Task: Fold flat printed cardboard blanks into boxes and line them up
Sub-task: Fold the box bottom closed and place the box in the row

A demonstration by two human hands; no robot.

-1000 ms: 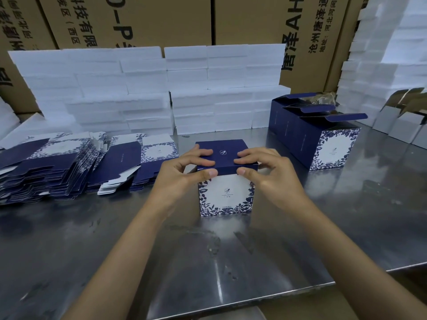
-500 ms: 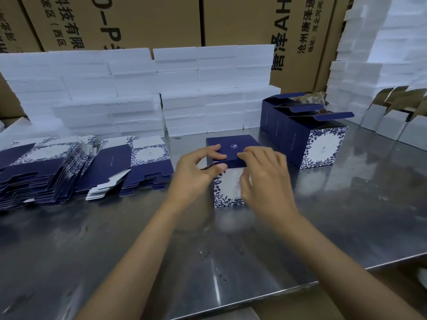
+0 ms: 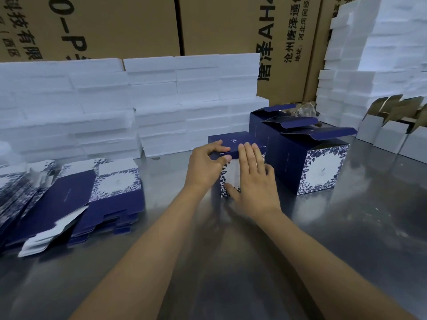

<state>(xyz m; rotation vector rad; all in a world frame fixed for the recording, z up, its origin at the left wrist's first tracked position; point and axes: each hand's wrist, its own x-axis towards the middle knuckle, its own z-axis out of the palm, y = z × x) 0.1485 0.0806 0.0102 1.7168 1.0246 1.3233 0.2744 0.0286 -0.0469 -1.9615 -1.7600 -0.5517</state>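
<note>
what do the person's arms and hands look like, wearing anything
Both arms are bare from the bottom of the frame up to the wrists: no sleeves show. The left hand and right hand are bare too, with no gloves, rings, watch or wristband visible. Fingernails look short and unpainted.

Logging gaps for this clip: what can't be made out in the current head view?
- Box in hand: most of its front face is hidden by the right hand and left hand.
- Lid logo: too small to read.
- Row of open boxes: the rear ones' insides are hidden by their flaps.
- Flat blanks: blurred, cut off at the left edge.
</note>
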